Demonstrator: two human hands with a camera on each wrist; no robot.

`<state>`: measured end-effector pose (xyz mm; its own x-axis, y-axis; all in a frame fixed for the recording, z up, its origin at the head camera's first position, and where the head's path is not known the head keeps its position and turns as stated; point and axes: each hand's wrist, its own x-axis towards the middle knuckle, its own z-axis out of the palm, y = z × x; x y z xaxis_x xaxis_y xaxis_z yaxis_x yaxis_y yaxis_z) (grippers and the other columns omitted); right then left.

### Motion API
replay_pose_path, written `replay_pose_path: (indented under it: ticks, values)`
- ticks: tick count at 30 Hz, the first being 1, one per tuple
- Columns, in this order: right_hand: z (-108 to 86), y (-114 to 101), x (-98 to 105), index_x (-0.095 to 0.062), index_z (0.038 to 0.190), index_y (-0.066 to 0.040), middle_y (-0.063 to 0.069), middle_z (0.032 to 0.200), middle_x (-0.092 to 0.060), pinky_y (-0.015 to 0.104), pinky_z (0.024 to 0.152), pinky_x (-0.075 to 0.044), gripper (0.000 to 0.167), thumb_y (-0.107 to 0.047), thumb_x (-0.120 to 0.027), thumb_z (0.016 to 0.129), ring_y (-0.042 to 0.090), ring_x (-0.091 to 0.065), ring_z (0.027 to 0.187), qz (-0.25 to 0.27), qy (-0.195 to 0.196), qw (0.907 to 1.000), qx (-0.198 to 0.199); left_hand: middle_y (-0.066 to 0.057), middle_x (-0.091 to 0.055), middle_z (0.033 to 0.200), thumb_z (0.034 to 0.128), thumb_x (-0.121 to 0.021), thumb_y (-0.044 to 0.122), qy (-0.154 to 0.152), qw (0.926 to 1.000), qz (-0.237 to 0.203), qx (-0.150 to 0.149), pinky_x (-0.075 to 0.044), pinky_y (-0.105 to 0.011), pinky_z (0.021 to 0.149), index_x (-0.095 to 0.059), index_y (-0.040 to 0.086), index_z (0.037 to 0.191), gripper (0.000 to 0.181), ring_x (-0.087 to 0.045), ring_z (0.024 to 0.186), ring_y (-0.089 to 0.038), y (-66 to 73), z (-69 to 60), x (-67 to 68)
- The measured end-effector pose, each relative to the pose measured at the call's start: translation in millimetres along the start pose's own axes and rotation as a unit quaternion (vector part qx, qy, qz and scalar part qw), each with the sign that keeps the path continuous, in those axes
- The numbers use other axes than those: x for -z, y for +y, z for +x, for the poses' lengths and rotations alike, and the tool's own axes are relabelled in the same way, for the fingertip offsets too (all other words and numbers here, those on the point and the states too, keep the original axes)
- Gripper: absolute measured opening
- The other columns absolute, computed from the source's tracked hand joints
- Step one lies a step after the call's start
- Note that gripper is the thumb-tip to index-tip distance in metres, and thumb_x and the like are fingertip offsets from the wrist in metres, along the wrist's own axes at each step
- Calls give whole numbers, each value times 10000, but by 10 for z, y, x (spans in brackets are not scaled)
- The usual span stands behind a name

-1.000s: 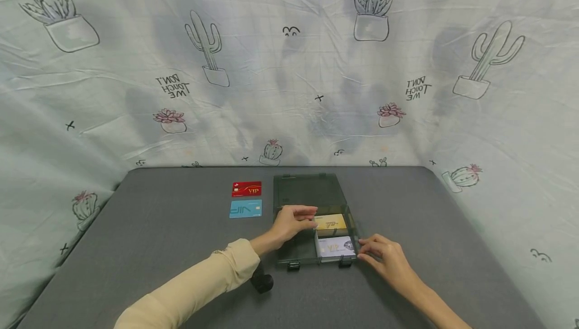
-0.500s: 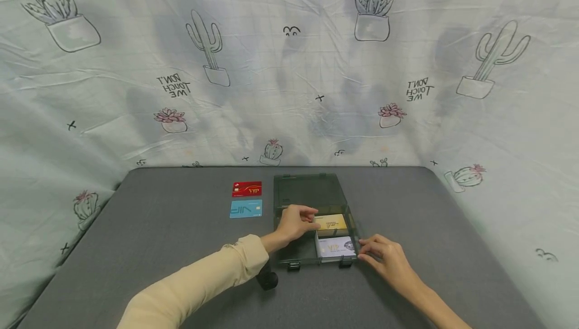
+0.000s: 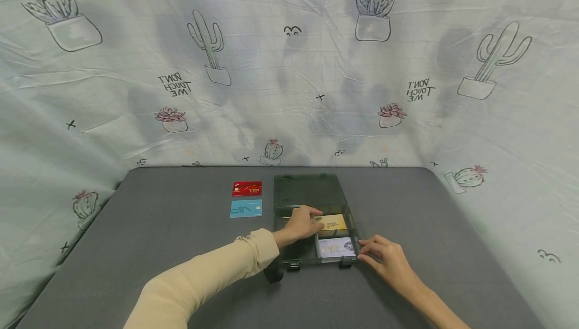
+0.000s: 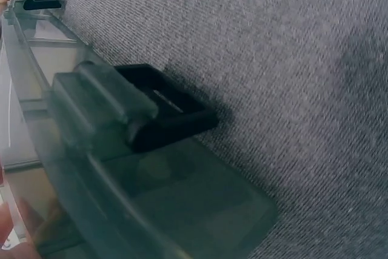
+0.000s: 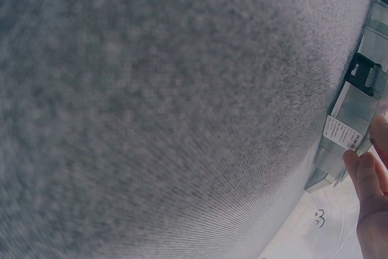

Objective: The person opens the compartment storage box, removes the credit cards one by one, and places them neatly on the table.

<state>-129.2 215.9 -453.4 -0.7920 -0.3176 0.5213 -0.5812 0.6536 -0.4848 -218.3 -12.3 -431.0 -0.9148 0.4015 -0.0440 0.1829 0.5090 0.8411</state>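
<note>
Now pinching gold cards (image 3: pixel 335 222) with the left grip (image 3: pixel 302 222), bracing the divided box (image 3: pixel 299 250) with a relaxed right grip (image 3: pixel 386 258), seemingly singling one out to lift next.

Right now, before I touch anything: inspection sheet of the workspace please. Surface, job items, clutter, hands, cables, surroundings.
Surface: gray tabletop, woven-looking texture.
Job items: translucent dark case, lid open and laid back; gold card stack in the rear right compartment, white card stack in the front right one.
Clutter: red card and blue card, loose on the tabletop, left of the case.
Left hand: fingers at the gold card stack's left end; grip unclear.
Right hand: fingers at the case's right side.
Cables: nothing seen.
Surroundings: pale cloth with cactus prints, behind and at both sides.
</note>
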Motion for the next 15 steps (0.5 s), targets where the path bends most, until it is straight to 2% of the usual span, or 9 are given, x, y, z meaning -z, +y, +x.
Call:
replay_pose_path:
  ticks: [5, 6, 7, 9, 11, 12, 13, 15]
  values:
    - [5, 4, 10, -694, 725, -120, 51, 876, -652, 227, 681, -554, 249, 67, -828, 630, 212, -685, 776, 25, 26, 10000, 12, 66, -331, 407, 828, -575, -26, -78, 9997, 212, 109, -211, -150, 330, -593, -80, 1236, 412, -215, 337, -27, 28, 21, -23]
    - [6, 5, 11, -694, 725, -119, 51, 875, -652, 227, 681, -554, 248, 68, -828, 630, 212, -685, 775, 29, 31, 10000, 23, 20, -364, 415, 823, -556, -36, -116, 9995, 246, 133, -213, -152, 327, -588, -83, 1240, 421, -215, 333, -28, 33, 24, -27]
    - [7, 5, 13, -695, 724, -120, 52, 874, -652, 226, 680, -554, 248, 67, -828, 630, 214, -685, 775, 30, 36, 10000, 32, -16, -457, 463, 821, -543, -40, -143, 9992, 323, 159, -221, -152, 326, -587, -82, 1244, 427, -221, 330, -28, 39, 28, -32]
    - [9, 6, 14, -694, 723, -121, 54, 872, -650, 226, 682, -553, 249, 68, -827, 630, 219, -685, 776, 35, 33, 10000, 43, -111, -625, 654, 819, -518, -41, -241, 9981, 541, 194, -235, -150, 331, -588, -82, 1245, 434, -234, 329, -21, 58, 36, -34]
    - [9, 8, 14, -693, 721, -121, 57, 871, -650, 229, 683, -554, 248, 70, -825, 633, 227, -686, 779, 54, 24, 10000, 36, -197, -681, 861, 828, -503, -37, -440, 9957, 777, 231, -255, -161, 352, -589, -87, 1241, 424, -254, 347, -36, 80, 46, -35]
    - [9, 10, 14, -693, 721, -121, 58, 871, -650, 230, 684, -554, 248, 70, -825, 633, 230, -687, 780, 60, 20, 10000, 27, -221, -681, 980, 835, -497, -36, -533, 9940, 937, 205, -290, -160, 408, -613, -90, 1209, 395, -292, 384, -59, 93, 52, -33]
    - [9, 11, 13, -694, 721, -124, 57, 870, -650, 232, 685, -554, 248, 69, -824, 635, 236, -687, 784, 71, 14, 10000, 14, -221, -664, 1098, 852, -494, -23, -625, 9916, 1112, 212, -342, -178, 478, -621, -81, 1205, 380, -384, 452, -91, 108, 55, -30]
    - [9, 14, 14, -693, 722, -122, 59, 871, -650, 238, 686, -555, 249, 73, -822, 636, 244, -688, 789, 106, 7, 9999, -7, -195, -650, 1167, 881, -479, 1, -838, 9866, 1380, 217, -434, -255, 663, -627, -67, 1206, 364, -518, 665, -193, 137, 65, -24]
